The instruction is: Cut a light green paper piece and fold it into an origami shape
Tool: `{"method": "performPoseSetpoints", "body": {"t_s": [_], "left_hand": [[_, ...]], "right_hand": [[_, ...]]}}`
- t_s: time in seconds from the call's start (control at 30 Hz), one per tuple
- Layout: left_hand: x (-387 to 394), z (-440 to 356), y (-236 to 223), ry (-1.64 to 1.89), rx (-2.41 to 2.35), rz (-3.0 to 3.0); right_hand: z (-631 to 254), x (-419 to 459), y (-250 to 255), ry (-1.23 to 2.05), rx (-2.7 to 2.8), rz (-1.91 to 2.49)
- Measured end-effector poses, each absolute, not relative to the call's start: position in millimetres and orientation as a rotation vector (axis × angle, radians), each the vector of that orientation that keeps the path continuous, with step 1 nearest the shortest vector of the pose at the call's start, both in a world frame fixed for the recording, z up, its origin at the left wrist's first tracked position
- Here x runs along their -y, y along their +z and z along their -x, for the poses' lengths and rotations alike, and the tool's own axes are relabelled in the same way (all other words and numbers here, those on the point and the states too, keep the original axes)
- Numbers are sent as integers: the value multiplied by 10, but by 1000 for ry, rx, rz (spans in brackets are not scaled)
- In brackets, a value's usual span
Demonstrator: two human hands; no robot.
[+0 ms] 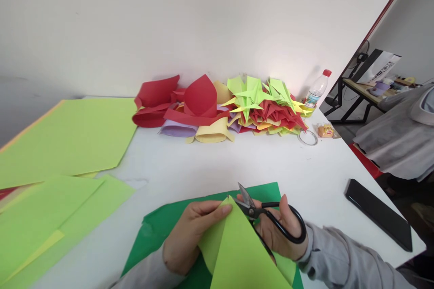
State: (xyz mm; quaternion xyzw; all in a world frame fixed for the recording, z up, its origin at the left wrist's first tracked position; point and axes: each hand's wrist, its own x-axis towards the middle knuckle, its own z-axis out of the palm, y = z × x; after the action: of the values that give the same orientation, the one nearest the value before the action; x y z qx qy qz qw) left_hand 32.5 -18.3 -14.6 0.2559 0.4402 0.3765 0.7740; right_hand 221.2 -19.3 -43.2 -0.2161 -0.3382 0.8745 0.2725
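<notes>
My left hand (190, 235) pinches the top corner of a folded light-green paper (237, 253) near the table's front edge. My right hand (280, 232) grips black scissors (267, 216), thumb through the handle loop. The scissor blades are parted at the paper's tip. Both rest over a dark green sheet (159, 230) lying flat beneath them.
Large light-green sheets (64, 140) cover the table's left side. A heap of red, yellow, lilac and green folded papers (220, 108) lies at the back by the wall, with a plastic bottle (317, 90), a tape roll (308, 137) and a black phone (378, 219) to the right. A person in grey (396, 140) sits at far right.
</notes>
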Motion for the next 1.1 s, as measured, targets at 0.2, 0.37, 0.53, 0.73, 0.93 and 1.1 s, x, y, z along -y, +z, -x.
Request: {"method": "performPoseSetpoints", "body": {"t_s": [0.2,0.37,0.53,0.73,0.93,1.1], "left_hand": [[165,-315,-159,807,-938,-556],[171,-306,-213,835,-910,-551],[165,-310,-235,853,-915,-548],[171,-324,-191,864,-969,-576],[172,-323,-210,862,-921,-592],[169,-331,-200,856,-953,-573]], "right_hand": [[-2238,159,-461,2357,909,430],[-2227,156,-466,2385,894,424],[-2224,155,-493,2398,871,444],[-2215,176,-461,2380,882,445],[-2202,147,-437,2441,886,437],[-2201,150,-453,2423,881,439]]}}
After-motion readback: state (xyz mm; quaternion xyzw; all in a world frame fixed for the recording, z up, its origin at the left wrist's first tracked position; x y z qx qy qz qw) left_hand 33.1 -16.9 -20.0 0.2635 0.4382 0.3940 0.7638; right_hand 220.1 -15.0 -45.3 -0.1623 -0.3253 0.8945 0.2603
